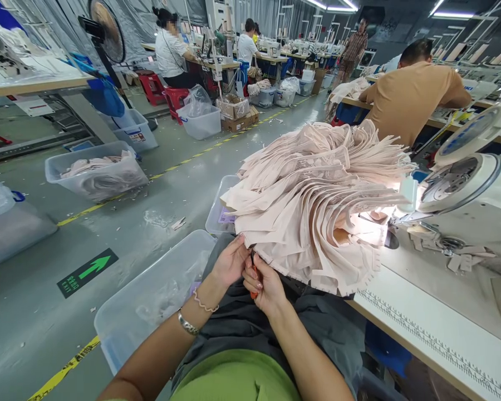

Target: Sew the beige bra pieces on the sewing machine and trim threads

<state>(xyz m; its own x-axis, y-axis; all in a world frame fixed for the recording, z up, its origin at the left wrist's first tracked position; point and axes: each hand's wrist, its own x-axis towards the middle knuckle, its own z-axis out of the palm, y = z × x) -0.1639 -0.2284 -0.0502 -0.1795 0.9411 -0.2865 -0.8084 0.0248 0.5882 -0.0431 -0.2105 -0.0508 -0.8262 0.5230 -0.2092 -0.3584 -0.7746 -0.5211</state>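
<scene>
A large heap of pale pink fabric pieces (pixel 292 206), some with lace, drapes over the table edge towards my lap. My left hand (pixel 230 260) pinches the corner of one piece at the heap's lower left edge. In my right hand (pixel 267 283) are small orange-handled thread snips (pixel 254 274), their dark blades pointing up beside that corner. The fingers wrap round the handles, so part of the snips is hidden. Both hands are close together above my lap, nearly touching.
A white sewing machine (pixel 471 189) stands on the table (pixel 426 328) at right, a measuring scale along its front. Clear plastic bins (pixel 150 284) sit beside my legs and across the aisle. A person in a brown top (pixel 413 94) sits ahead; others work farther back.
</scene>
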